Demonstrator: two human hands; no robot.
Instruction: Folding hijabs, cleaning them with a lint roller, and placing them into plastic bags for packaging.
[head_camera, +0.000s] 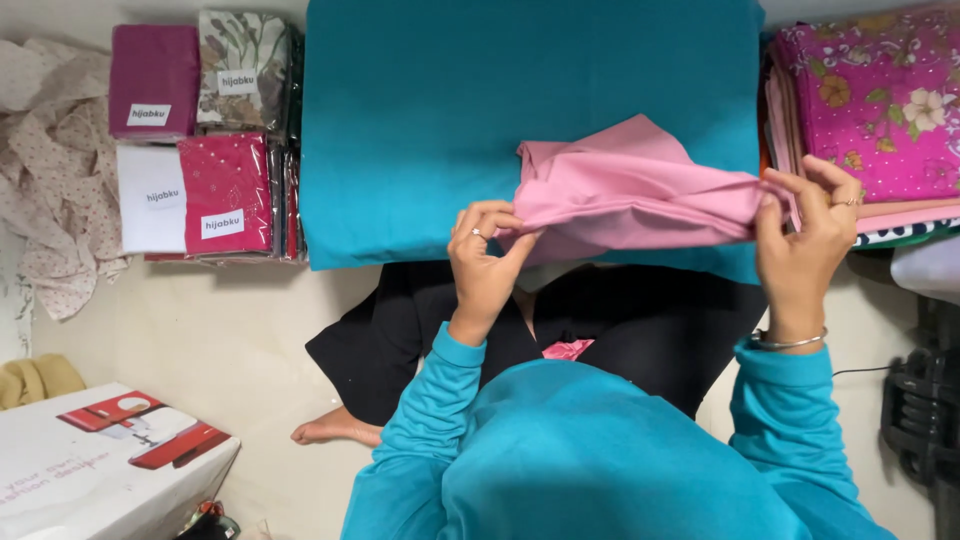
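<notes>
Both hands grip a pink cloth (630, 185) stretched between them just right of the frame's centre. Left hand (485, 260) pinches a gathered end with thumb and fingers closed on it; right hand (805, 235) clamps the other end at the right, fingers curled over the edge. The cloth hangs bunched and creased in the middle, held up off the surface below.

Largest thing in view is the teal fabric (420, 120) spread flat across the upper middle, directly behind the pink cloth. Below it, a black cloth (640, 320) lies over the person's lap at centre, with a small scrap of pink showing on it. At upper right sits a stack of folded floral fabrics (880, 100), mostly magenta. At upper left are packaged cloths (200, 140) in clear wrap, and beyond them a crumpled dotted fabric (50, 170). A white box (60, 480) fills the lower left corner.

To handle the cloth well, I judge that pulling both ends evenly taut would smooth the bunched middle and let the edges line up before it is laid on the teal fabric.
</notes>
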